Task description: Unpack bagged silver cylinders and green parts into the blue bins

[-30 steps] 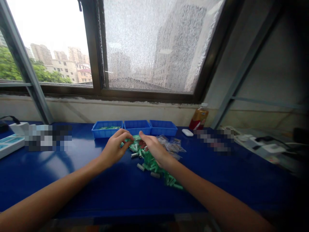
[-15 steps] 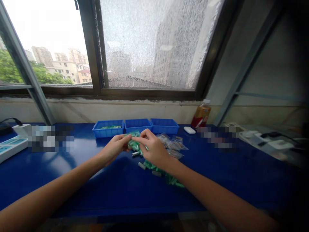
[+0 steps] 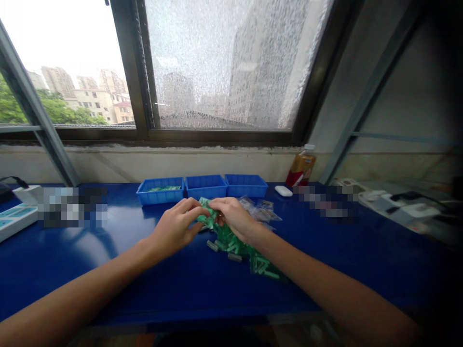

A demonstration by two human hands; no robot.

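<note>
A crinkled green plastic packet (image 3: pixel 207 211) is between my two hands, above the table. My right hand (image 3: pixel 235 217) pinches its right edge between thumb and fingers. From the other side my left hand (image 3: pixel 179 222) reaches in with curled fingers, closed at the packet's left edge; the fingertips are partly hidden. Below my hands lies a pile of green packets (image 3: pixel 265 266) with light stick-shaped pieces. Small grey metallic cylinders (image 3: pixel 235 258) rest beside the pile, one of them loose to its left (image 3: pixel 212 246).
Three blue bins (image 3: pixel 161 196) stand in a row behind my hands; the left one holds green pieces. Clear plastic bags (image 3: pixel 265 212) lie to the right of my hands. Farther right are a white case (image 3: pixel 283 191) and a drink bottle (image 3: pixel 301 166). A power strip (image 3: pixel 18 221) is at the left.
My right hand has gone from an extended index finger to a pinch on the packet. The left hand has turned, back upward, fingers curled over it. The packet has shifted slightly right.
</note>
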